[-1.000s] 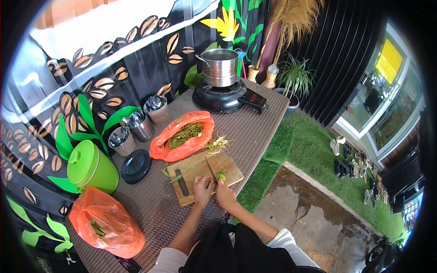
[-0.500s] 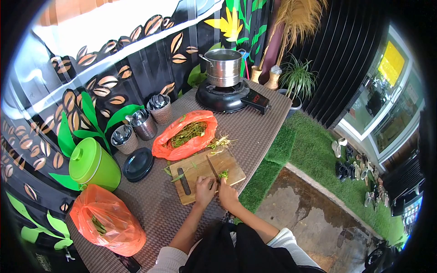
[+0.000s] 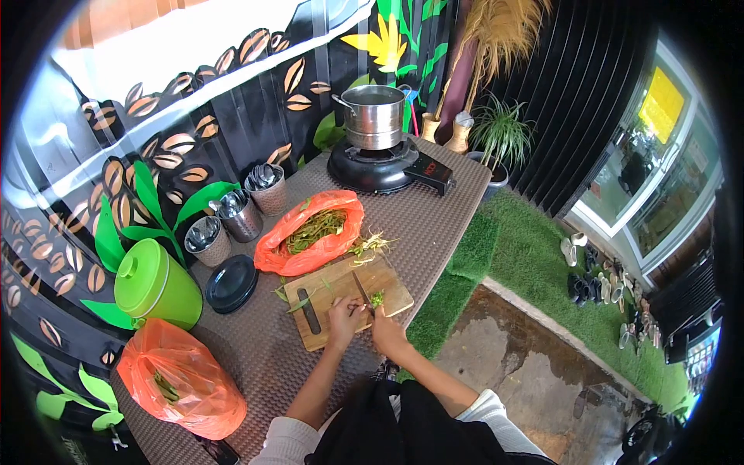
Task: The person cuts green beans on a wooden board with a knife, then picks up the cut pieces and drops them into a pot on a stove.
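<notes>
My right hand (image 3: 387,335) is closed around the handle of a knife (image 3: 362,290), whose blade points away from me across the wooden cutting board (image 3: 329,280). A small bunch of chopped greens (image 3: 377,298) shows just beyond my right fingers, beside the blade. My left hand (image 3: 343,322) is curled over the near part of the board, left of the knife. Its fingertips are pressed together, and what they hold is too small to make out. Thin green stems lie loose by the board's slotted end. Behind the board, an open orange plastic bag (image 3: 346,203) contains leafy greens (image 3: 316,231).
Pale roots (image 3: 373,244) lie beside the bag. A steel pot (image 3: 374,124) stands on a black gas stove (image 3: 368,174) at the far end. Leftward are cutlery cups (image 3: 240,217), dark plates (image 3: 232,284), a lidded green container (image 3: 159,283) and a full orange bag (image 3: 182,380).
My left hand has shifted slightly left, a little away from the knife. My right hand and the knife stay nearly in place. The whole view has moved slightly.
</notes>
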Demonstrator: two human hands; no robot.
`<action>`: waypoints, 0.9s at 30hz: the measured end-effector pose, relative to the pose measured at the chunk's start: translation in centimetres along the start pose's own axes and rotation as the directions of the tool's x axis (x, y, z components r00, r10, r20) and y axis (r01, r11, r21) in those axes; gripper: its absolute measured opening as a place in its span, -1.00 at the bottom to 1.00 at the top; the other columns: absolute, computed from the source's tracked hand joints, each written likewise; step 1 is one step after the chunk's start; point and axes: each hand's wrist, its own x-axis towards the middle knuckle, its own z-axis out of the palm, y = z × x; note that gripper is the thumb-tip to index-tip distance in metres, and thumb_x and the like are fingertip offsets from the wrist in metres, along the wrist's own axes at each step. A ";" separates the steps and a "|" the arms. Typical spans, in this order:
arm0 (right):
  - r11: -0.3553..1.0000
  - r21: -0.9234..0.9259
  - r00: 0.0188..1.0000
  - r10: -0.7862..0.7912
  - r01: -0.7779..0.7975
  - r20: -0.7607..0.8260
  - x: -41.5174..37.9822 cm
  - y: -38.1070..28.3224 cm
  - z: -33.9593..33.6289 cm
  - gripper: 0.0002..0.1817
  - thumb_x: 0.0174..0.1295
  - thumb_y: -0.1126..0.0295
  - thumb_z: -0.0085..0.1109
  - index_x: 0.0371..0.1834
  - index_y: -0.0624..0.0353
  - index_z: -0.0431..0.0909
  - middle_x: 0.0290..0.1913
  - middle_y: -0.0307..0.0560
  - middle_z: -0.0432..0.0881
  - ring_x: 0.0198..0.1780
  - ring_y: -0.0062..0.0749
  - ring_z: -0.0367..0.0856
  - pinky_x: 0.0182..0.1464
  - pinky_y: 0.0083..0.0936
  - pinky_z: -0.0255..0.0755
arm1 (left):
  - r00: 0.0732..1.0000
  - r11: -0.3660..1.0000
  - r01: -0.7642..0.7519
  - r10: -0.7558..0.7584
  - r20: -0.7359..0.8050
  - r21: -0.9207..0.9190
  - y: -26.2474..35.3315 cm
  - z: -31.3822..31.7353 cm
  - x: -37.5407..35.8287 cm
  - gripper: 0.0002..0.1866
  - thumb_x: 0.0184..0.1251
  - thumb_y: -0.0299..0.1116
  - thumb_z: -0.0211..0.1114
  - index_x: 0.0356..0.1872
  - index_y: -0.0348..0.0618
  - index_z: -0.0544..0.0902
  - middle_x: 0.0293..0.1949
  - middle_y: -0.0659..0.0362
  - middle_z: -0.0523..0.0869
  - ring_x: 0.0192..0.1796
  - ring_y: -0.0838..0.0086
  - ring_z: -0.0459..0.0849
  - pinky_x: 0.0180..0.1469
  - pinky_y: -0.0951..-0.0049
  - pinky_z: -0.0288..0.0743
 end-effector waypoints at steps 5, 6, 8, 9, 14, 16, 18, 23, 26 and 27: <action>0.997 -0.010 0.996 0.070 -0.070 -0.057 1.1 -0.7 1.1 -0.77 0.27 0.45 -0.06 -0.06 0.26 0.24 -0.33 0.28 0.67 -0.23 0.11 0.71 -0.26 -0.12 0.61 | 0.996 0.996 -0.089 0.089 -0.025 -0.001 1.0 -0.2 -0.5 -0.78 0.10 -0.60 0.34 -0.19 -0.25 0.65 -0.36 0.05 0.64 -0.25 0.30 0.69 -0.19 0.37 0.56; 0.997 -0.009 0.996 0.070 -0.071 -0.055 1.6 -0.5 0.9 -0.77 0.27 0.45 -0.06 -0.06 0.26 0.24 -0.33 0.28 0.67 -0.23 0.11 0.71 -0.26 -0.12 0.61 | 0.996 0.996 -0.088 0.088 -0.024 0.000 1.3 -0.4 -0.7 -0.78 0.10 -0.60 0.34 -0.19 -0.25 0.65 -0.36 0.05 0.64 -0.25 0.30 0.69 -0.19 0.37 0.56; 0.996 0.084 1.000 0.008 -0.007 -0.013 2.5 0.2 0.1 -0.74 0.31 0.38 -0.07 -0.04 0.29 0.23 -0.36 0.36 0.64 -0.23 0.23 0.67 -0.22 0.00 0.56 | 0.967 0.939 -0.242 0.253 -0.014 0.244 1.8 -0.6 -1.0 -0.83 0.08 -0.54 0.37 -0.26 -0.21 0.68 -0.35 0.08 0.64 -0.21 0.31 0.61 -0.11 0.32 0.46; 0.996 0.084 1.000 0.008 -0.007 -0.011 2.3 0.3 -0.1 -0.74 0.31 0.38 -0.07 -0.04 0.29 0.23 -0.36 0.36 0.64 -0.23 0.23 0.67 -0.22 0.00 0.56 | 0.968 0.939 -0.240 0.251 -0.014 0.245 1.5 -0.6 -1.0 -0.83 0.08 -0.54 0.37 -0.26 -0.21 0.68 -0.35 0.08 0.64 -0.21 0.31 0.61 -0.11 0.32 0.46; 0.997 0.035 0.997 0.066 -0.065 -0.037 -0.1 -1.0 0.5 -0.79 0.29 0.42 -0.08 -0.09 0.27 0.22 -0.35 0.29 0.66 -0.23 0.15 0.70 -0.23 -0.11 0.60 | 0.976 0.957 -0.189 0.208 -0.067 0.222 0.3 -0.6 -0.8 -0.83 0.03 -0.50 0.40 -0.30 -0.12 0.71 -0.35 0.20 0.69 -0.23 0.33 0.54 -0.04 0.34 0.34; 0.997 0.010 0.997 0.071 -0.071 -0.017 0.4 -1.3 0.7 -0.77 0.28 0.42 -0.06 -0.09 0.28 0.22 -0.34 0.30 0.66 -0.23 0.16 0.69 -0.22 -0.09 0.59 | 0.978 0.952 -0.173 0.197 -0.070 0.252 0.8 -0.7 -0.8 -0.82 0.02 -0.50 0.41 -0.30 -0.12 0.71 -0.35 0.21 0.71 -0.23 0.33 0.53 -0.05 0.36 0.35; 0.997 -0.012 0.997 0.080 -0.080 0.004 1.1 -1.0 0.7 -0.76 0.27 0.42 -0.05 -0.08 0.29 0.22 -0.33 0.30 0.66 -0.22 0.17 0.69 -0.20 -0.08 0.59 | 0.981 0.946 -0.158 0.184 -0.068 0.283 0.8 -0.6 -0.8 -0.81 0.01 -0.49 0.42 -0.29 -0.13 0.70 -0.34 0.23 0.73 -0.23 0.34 0.53 -0.06 0.37 0.36; 0.999 0.030 0.999 -0.022 0.021 0.033 2.0 0.3 -0.5 -0.76 0.25 0.44 -0.03 -0.07 0.27 0.24 -0.32 0.29 0.67 -0.22 0.12 0.70 -0.19 -0.09 0.59 | 0.995 0.996 0.015 -0.006 -0.104 0.087 0.0 -0.5 -0.1 -0.75 -0.02 -0.48 0.45 -0.25 -0.14 0.69 -0.36 0.24 0.75 -0.20 0.36 0.51 -0.10 0.38 0.39; 0.998 -0.007 0.998 0.063 -0.063 0.023 0.3 -0.8 0.2 -0.76 0.25 0.45 -0.03 -0.07 0.26 0.23 -0.31 0.28 0.67 -0.21 0.11 0.70 -0.19 -0.09 0.59 | 0.989 0.987 -0.037 0.059 -0.137 0.158 0.7 -0.5 -0.6 -0.78 -0.03 -0.50 0.45 -0.28 -0.14 0.70 -0.39 0.22 0.73 -0.22 0.35 0.51 -0.09 0.37 0.38; 0.998 -0.010 0.998 0.064 -0.063 0.021 0.3 -0.9 0.7 -0.76 0.25 0.45 -0.03 -0.07 0.26 0.23 -0.31 0.28 0.67 -0.21 0.11 0.70 -0.19 -0.09 0.59 | 0.989 0.987 -0.038 0.060 -0.137 0.155 1.1 -0.6 -0.8 -0.78 -0.03 -0.50 0.45 -0.28 -0.14 0.70 -0.39 0.22 0.73 -0.22 0.35 0.51 -0.09 0.37 0.38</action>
